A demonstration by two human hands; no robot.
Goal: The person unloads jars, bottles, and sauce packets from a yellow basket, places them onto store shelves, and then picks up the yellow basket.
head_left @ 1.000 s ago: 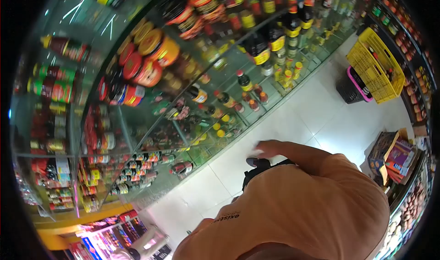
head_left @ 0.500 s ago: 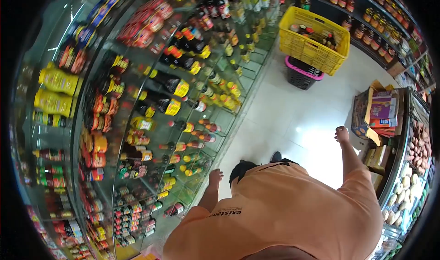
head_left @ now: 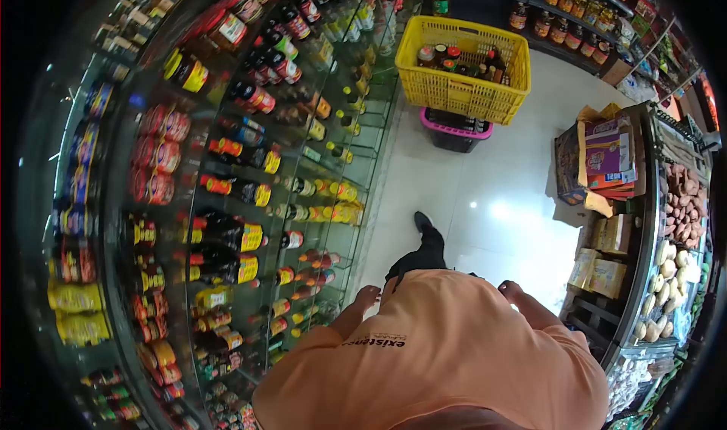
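Observation:
My left hand hangs beside my body, its fingers loose and holding nothing visible, nearest the glass shelves on the left. On the other side, my right hand is close to my shirt, fingers loosely bent and nothing seen in it. Neither hand touches any goods. Ahead on the floor, a yellow crate with several jars and bottles inside sits on top of a dark basket with a pink rim.
Sauce bottles and jars crowd the left shelves. At the right stand an open cardboard box and a produce rack with reddish-brown roots and pale roots. Shelves of jars line the far end. Pale floor tiles lie between.
I have moved forward along the aisle, with one foot now stepped ahead. My right hand has swung back towards my body. The crate and basket appear further left in view.

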